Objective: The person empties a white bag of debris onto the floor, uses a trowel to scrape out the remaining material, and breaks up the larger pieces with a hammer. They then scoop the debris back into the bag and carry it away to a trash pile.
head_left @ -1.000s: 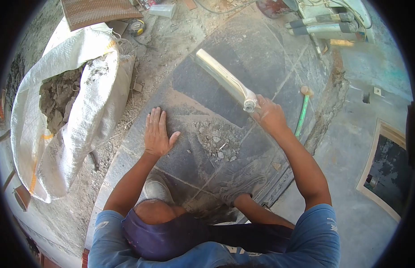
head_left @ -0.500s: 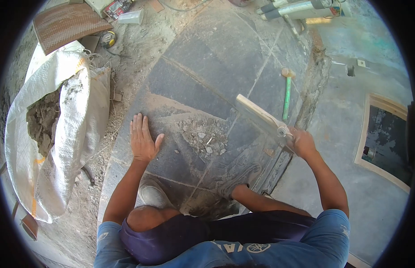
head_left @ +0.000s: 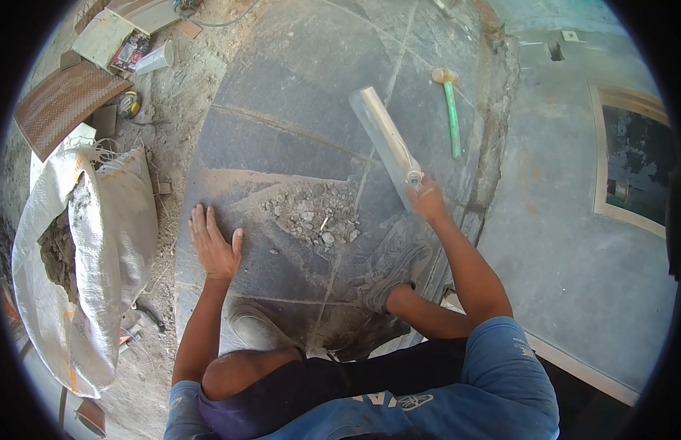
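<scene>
My right hand [head_left: 425, 199] is closed round the near end of a long flat trowel [head_left: 384, 136]. The trowel has a thin wide blade with a pale bar along it and slants up and left over the dark floor tiles [head_left: 282, 154]. My left hand [head_left: 215, 246] lies flat on the tiles, fingers spread, holding nothing. Between my hands is a heap of rubble [head_left: 318, 214], grey chips and dust with a small white piece on top. A mallet [head_left: 451, 117] with a green handle and pale head rests beyond my right hand.
A white woven sack [head_left: 113, 242] of dirt or rubble stands on the left. Behind it lie a brown textured sheet [head_left: 69, 106], a tape measure [head_left: 130, 105] and a plastic cup [head_left: 155, 59]. A wood-framed opening [head_left: 596, 161] is set in the grey surface at right.
My right hand has moved left with the trowel, whose blade now faces up more broadly. The view has shifted a little. My left hand stays flat on the tiles.
</scene>
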`<state>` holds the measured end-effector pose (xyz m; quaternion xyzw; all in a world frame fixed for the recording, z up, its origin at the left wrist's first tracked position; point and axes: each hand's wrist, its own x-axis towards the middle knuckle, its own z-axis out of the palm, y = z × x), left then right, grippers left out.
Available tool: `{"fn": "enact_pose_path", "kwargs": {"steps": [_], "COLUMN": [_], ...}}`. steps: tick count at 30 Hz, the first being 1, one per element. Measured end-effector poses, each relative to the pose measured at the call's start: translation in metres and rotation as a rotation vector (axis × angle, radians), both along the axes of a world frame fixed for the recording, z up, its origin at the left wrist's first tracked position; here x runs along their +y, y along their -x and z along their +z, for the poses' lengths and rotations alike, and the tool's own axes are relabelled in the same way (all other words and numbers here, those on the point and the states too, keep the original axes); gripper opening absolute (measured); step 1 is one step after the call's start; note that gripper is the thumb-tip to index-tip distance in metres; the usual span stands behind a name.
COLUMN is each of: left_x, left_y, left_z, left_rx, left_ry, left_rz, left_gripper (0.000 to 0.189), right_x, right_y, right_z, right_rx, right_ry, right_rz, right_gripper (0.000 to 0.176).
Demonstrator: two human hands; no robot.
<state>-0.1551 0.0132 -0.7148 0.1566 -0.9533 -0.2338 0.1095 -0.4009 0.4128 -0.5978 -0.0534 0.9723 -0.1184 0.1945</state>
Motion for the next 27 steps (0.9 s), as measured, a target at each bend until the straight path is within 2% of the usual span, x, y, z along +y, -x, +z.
{"fn": "enact_pose_path", "kwargs": {"steps": [4, 6, 8, 10, 12, 16, 21, 27], "left_x": [0.001, 0.002, 0.003, 0.004, 0.004, 0.005, 0.004, 0.003], "left_y": [0.016, 0.032, 0.044, 0.052, 0.052, 0.053, 0.055, 0.053], "left_z": [0.000, 0.005, 0.004, 0.000, 0.000, 0.001, 0.002, 0.002], "left_rx": [0.014, 0.014, 0.010, -0.003, 0.005, 0.000, -0.001, 0.015], "left_ry": [0.000, 0.004, 0.010, 0.028, 0.019, 0.019, 0.017, -0.010], "left_rz": [-0.033, -0.046, -0.054, -0.085, -0.092, -0.088, -0.095, -0.089], "left_gripper": [0.070, 0.070, 0.069, 0.070, 0.070, 0.071, 0.071, 0.071], "right_x": [-0.020, -0.026, -0.027, -0.031, -0.058, -0.086, -0.124, -0.131], "right_y": [-0.002, 0.031, 0.083, 0.147, 0.185, 0.238, 0.224, 0.177], "right_z": [0.028, 0.033, 0.038, 0.040, 0.062, 0.063, 0.085, 0.123], "right_rx": [-0.010, 0.094, 0.282, 0.221, 0.179, 0.196, 0.038, -0.093], "right_ry": [-0.045, -0.024, 0.043, -0.103, -0.214, -0.314, -0.540, -0.645], "right_rz": [0.099, -0.176, -0.119, -0.217, -0.200, -0.083, 0.012, 0.126], "right_gripper": [0.057, 0.070, 0.084, 0.097, 0.099, 0.099, 0.092, 0.093]}}
